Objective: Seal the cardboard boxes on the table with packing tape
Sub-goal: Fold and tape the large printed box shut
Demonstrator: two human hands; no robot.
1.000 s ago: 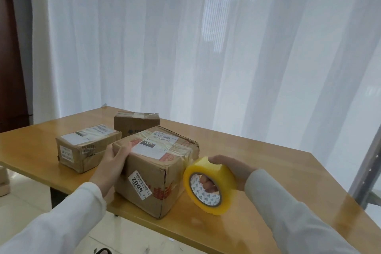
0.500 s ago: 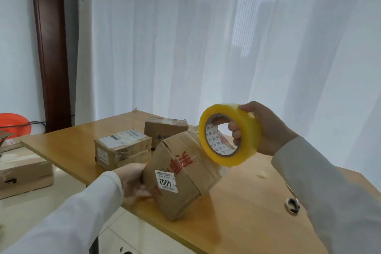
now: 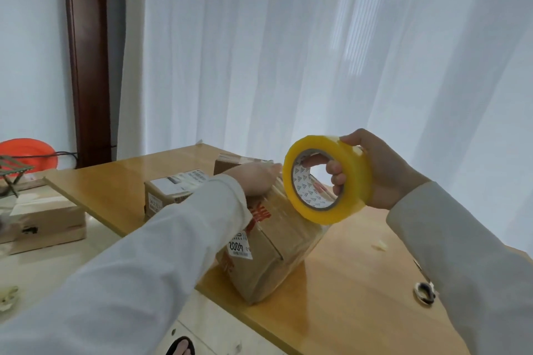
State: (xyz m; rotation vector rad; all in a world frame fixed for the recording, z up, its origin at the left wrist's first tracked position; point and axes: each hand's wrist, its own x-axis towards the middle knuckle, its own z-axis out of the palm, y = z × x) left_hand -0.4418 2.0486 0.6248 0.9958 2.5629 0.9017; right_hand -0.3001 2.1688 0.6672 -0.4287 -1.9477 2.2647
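A large cardboard box (image 3: 268, 262) with a "4002" label stands tilted on its lower edge near the table's front edge. My left hand (image 3: 253, 183) lies on its raised upper side, fingers stretched out flat. My right hand (image 3: 372, 173) holds a yellow tape roll (image 3: 326, 178) in the air just above the box's right side, fingers through the core and thumb over the rim. Two smaller boxes sit behind: a labelled one (image 3: 170, 190) at the left and another (image 3: 230, 163) farther back, partly hidden by my left hand.
The wooden table (image 3: 331, 302) runs from back left to front right. A pair of scissors (image 3: 422, 291) lies near my right sleeve. A low wooden crate (image 3: 43, 222) and an orange basin (image 3: 26, 150) stand on the floor at the left. White curtains hang behind.
My left hand moved from the box's lower left side up onto its raised top. The box stays tilted and the tape roll hangs a little lower, closer to it. The camera turned further left.
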